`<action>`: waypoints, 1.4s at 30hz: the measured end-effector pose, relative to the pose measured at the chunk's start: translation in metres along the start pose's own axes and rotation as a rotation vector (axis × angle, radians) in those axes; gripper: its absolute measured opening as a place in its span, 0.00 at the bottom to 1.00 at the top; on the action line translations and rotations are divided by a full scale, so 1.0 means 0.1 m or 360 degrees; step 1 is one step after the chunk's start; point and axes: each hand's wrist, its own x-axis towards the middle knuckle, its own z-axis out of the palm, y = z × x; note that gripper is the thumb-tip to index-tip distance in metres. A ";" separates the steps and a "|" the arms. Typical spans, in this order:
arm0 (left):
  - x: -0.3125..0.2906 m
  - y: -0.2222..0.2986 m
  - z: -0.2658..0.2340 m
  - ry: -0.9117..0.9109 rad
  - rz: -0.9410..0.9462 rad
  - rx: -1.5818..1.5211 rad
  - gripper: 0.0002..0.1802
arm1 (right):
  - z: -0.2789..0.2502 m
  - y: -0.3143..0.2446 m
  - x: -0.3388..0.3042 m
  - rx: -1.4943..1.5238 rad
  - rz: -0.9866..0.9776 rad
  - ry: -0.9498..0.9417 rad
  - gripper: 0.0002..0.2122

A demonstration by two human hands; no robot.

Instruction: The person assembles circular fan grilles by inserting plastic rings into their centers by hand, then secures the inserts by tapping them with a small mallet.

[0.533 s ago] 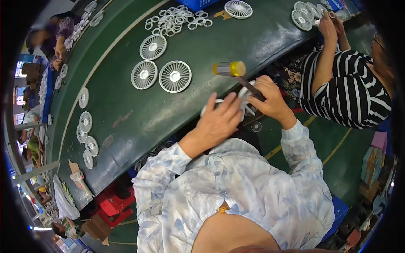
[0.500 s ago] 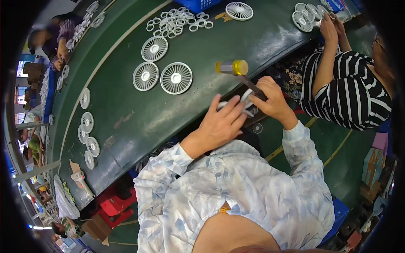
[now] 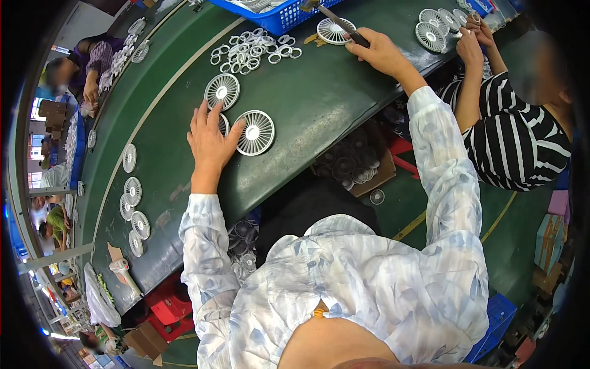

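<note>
Hammer [image 3: 337,20] beside the basket [image 3: 289,20], right hand [image 3: 386,54] clenched on its handle [image 3: 359,39], presumably for leverage; bodyward of the basket, unclenched left hand [image 3: 211,142] half-covers a wheel [image 3: 224,125].

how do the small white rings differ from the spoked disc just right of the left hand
Size: each of the rings is much smaller than the spoked disc. Look: the rings have open middles; the spoked disc has spokes around a hub. Pose: the rings lie in a loose cluster; the spoked disc lies flat beside the left hand. Both are pale, round and on the green table.
</note>
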 end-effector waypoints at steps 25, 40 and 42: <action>-1.04 1.59 0.36 -0.0102 0.1517 -0.0057 0.16 | 0.22 -0.67 -1.49 -0.0122 -0.0173 0.0092 0.10; -0.66 -2.39 -0.97 0.0302 -0.0975 0.0582 0.47 | 0.65 -1.02 -1.48 0.0539 0.0183 -0.0322 0.05; -0.57 -2.49 -1.00 0.0164 -0.1107 0.0608 0.48 | 0.79 -1.17 -1.33 0.0513 0.0100 -0.0383 0.06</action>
